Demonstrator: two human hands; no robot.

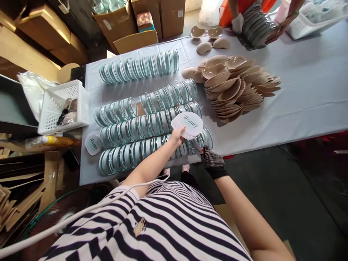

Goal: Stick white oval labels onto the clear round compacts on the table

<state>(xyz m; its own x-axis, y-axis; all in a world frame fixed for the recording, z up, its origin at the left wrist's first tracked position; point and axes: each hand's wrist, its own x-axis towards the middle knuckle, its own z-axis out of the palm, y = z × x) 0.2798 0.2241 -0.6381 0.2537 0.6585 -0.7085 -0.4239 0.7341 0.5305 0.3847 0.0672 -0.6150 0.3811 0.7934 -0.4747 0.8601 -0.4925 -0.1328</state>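
My left hand grips a small stack of white bean-shaped cards printed with "beauty", held over the near rows of clear plastic shells. My right hand, in a dotted dark glove, rests at the table's near edge beside the end of the front row of shells; what it holds is hidden. The shells stand on edge in long rows on the white tablecloth. One more white card lies at the left end of the rows.
A pile of beige cups sits right of the rows. A white basket stands at the table's left end. Across the table a person's hands hold a stack of grey trays. Cardboard boxes line the far side.
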